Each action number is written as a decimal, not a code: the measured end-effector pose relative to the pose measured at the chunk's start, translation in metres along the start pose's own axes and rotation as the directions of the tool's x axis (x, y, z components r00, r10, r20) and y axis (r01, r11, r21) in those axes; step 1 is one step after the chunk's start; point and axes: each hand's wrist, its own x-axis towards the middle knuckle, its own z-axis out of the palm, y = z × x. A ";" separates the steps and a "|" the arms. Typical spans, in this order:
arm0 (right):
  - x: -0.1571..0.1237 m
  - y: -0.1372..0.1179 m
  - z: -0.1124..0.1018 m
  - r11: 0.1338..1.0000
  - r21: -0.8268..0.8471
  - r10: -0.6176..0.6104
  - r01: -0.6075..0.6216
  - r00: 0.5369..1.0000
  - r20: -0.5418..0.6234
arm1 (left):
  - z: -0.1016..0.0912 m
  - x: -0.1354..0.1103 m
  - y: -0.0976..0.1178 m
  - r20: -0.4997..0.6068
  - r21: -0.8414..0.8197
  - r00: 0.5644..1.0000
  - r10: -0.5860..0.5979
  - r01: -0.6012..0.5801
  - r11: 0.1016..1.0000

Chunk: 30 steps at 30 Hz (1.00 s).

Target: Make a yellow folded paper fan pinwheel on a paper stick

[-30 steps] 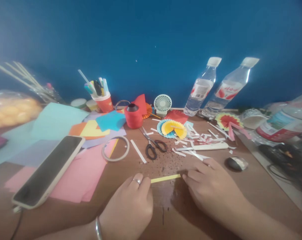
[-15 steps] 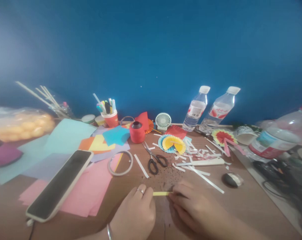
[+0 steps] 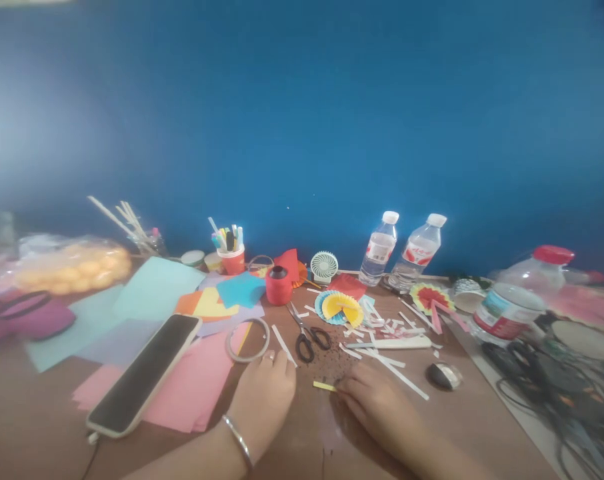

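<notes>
My right hand (image 3: 375, 400) is closed on a narrow yellow paper strip (image 3: 323, 386), whose free end sticks out to the left, low over the table. My left hand (image 3: 265, 393), with a ring and a silver bangle, is apart from that strip. Its fingers stretch forward, loosely open, at the near end of a white paper strip (image 3: 283, 343); the fingertips are partly hidden. Just beyond it lies a roll of tape (image 3: 247, 340) on the coloured paper. Black-handled scissors (image 3: 308, 340) lie ahead, between the two hands.
Pink paper (image 3: 192, 387) and a phone (image 3: 145, 377) lie left. A utility knife (image 3: 397, 343), paper scraps, a pleated yellow-and-blue paper fan (image 3: 339, 308) and a computer mouse (image 3: 444, 376) are right. Water bottles (image 3: 379, 250) and a red cup of pens (image 3: 231, 259) stand behind.
My left hand has let go of the yellow paper strip and moved left and forward to the white strip. My right hand keeps hold of the yellow strip. The view has tilted upward.
</notes>
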 end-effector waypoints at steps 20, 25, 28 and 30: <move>0.002 -0.008 -0.010 0.998 -0.048 0.025 -0.032 0.989 -0.143 | -0.046 -0.026 -0.047 0.056 -0.724 0.910 -0.412 0.321 0.611; 0.008 -0.014 -0.023 0.994 0.054 -0.076 0.095 0.956 -0.285 | -0.051 -0.029 -0.023 -0.016 -0.886 0.923 -0.385 0.166 0.433; 0.019 -0.026 -0.034 0.979 0.101 -0.132 0.177 0.929 -0.347 | -0.051 -0.027 -0.011 -0.069 -0.923 0.928 -0.367 0.080 0.377; 0.029 -0.037 -0.042 0.973 0.150 -0.103 0.175 0.912 -0.397 | -0.054 -0.025 -0.004 -0.117 -0.917 0.922 -0.368 0.041 0.396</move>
